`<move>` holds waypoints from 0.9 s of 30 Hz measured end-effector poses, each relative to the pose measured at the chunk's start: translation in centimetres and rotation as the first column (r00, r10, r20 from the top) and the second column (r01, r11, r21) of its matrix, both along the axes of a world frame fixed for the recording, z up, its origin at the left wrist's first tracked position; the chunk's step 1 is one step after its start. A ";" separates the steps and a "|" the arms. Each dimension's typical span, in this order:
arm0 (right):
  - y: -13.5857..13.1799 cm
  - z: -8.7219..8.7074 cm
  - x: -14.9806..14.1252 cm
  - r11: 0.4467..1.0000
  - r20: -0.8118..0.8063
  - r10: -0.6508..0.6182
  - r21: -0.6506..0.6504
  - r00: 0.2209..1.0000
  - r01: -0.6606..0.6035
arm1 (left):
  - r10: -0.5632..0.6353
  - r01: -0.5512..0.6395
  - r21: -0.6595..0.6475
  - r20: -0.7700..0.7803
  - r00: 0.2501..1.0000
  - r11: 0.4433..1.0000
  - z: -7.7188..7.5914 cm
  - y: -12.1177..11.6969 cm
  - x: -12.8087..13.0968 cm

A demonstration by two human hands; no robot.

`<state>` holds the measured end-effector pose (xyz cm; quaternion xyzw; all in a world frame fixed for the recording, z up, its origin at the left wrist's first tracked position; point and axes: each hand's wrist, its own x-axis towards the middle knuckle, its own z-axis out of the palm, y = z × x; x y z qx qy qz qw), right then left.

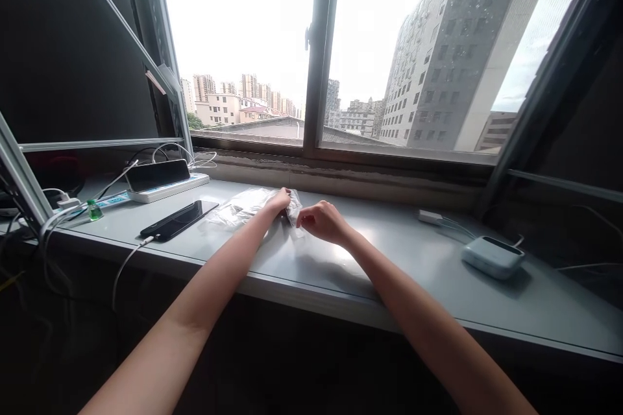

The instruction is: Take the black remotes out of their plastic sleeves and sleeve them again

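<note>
A crumpled clear plastic bag (241,205) lies on the grey tabletop, below the window. My left hand (279,201) is closed on the right part of this bag, its fingers mostly turned away from me. Just to the right, my right hand (323,220) is bent at the wrist, with curled fingers pinching at the bag's near right edge. A small dark item shows beneath my left fingers, too little of it visible to name.
Left of the bag lies a black phone (179,220) with a white cable plugged in. Another phone (158,175) leans on a white power strip (170,189) beside a small green bottle (94,210). A pale power bank (492,256) with a cable sits at right.
</note>
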<state>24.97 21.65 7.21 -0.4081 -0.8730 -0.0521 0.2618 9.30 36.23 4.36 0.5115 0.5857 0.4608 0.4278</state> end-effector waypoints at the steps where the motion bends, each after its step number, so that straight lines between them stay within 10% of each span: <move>1: 0.0 0.1 0.0 1.000 -0.034 -0.010 -0.017 0.999 0.009 | -0.025 0.026 0.017 -0.097 0.995 1.000 0.2 -0.2 0.0; 9: 0.4 0.0 0.6 0.989 0.011 -0.057 -0.139 0.998 0.058 | -0.073 0.166 0.066 -0.697 0.713 0.984 1.9 -2.1 0.0; 20: 0.3 0.0 0.6 0.984 0.127 -0.132 -0.100 0.983 0.145 | 0.042 0.078 0.093 -0.867 0.497 0.993 2.7 -3.4 0.3; 27: 0.3 -0.4 0.4 0.989 0.175 -0.101 -0.090 0.979 0.118 | -0.091 0.127 -0.048 -0.927 0.363 0.991 4.0 -4.4 0.3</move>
